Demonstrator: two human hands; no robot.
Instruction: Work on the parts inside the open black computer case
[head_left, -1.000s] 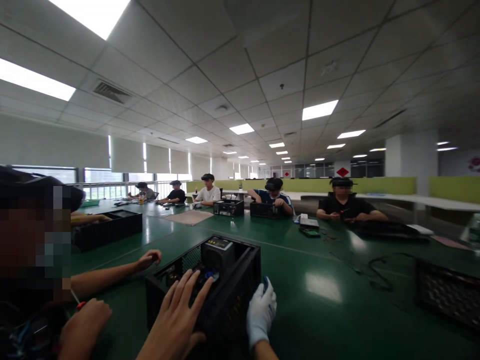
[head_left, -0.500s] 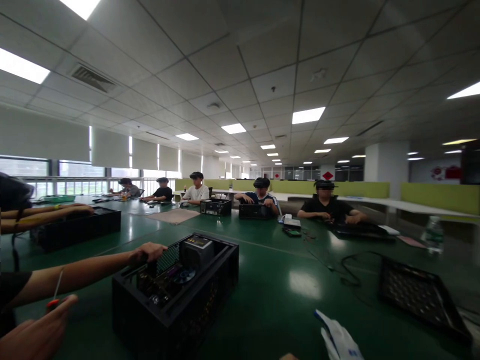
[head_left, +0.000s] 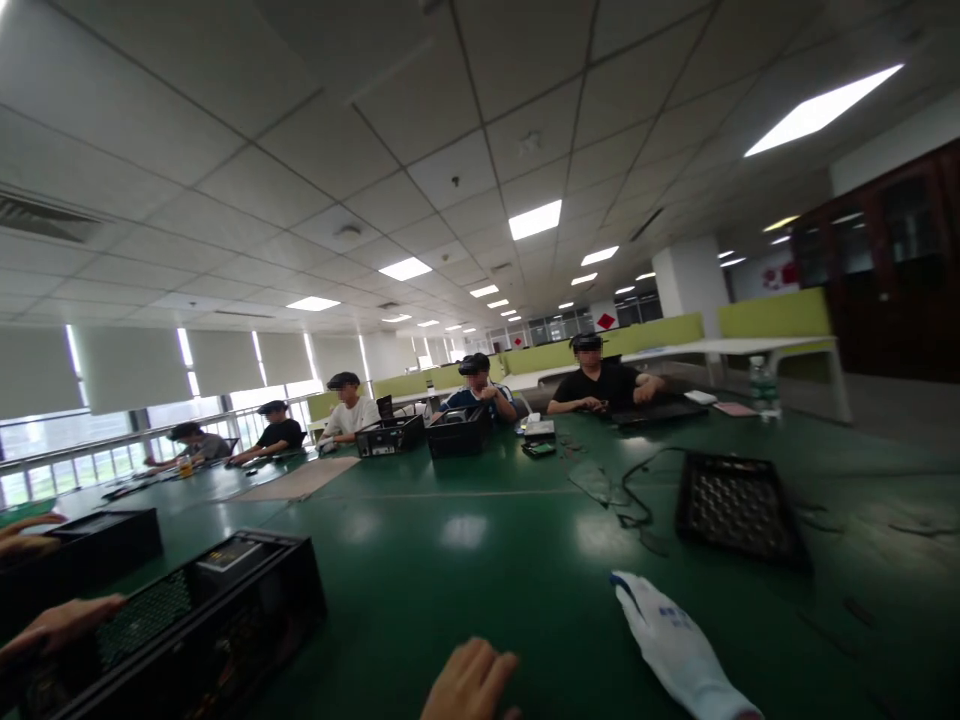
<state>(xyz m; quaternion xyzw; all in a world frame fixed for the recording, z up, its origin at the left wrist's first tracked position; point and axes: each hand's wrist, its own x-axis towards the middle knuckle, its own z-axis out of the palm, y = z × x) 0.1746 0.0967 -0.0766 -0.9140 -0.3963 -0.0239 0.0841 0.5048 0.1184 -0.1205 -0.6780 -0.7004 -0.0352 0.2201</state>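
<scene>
My left hand [head_left: 469,682] is bare and enters at the bottom middle, over the green table. Its fingers are loosely bent and somewhat apart, with nothing visible in them. To its right, my right hand [head_left: 679,640] wears a white glove with blue print and a blue edge near the fingertips. The gloved fingers stretch out toward the upper left, and no object shows in them. A black panel with honeycomb openings [head_left: 742,510] lies beyond the glove. An open black computer case [head_left: 255,620] stands at the lower left, apart from both my hands.
A co-worker's hand [head_left: 67,625] rests on the near computer case. Several people sit along the green table [head_left: 420,580], some behind other black cases [head_left: 457,432]. A black cable [head_left: 634,500], small electronic parts [head_left: 538,430] and a water bottle [head_left: 765,388] are on the far right side.
The view has swung right, so the near computer case now sits further left. My bare left hand has come further into view. More of the gloved hand shows.
</scene>
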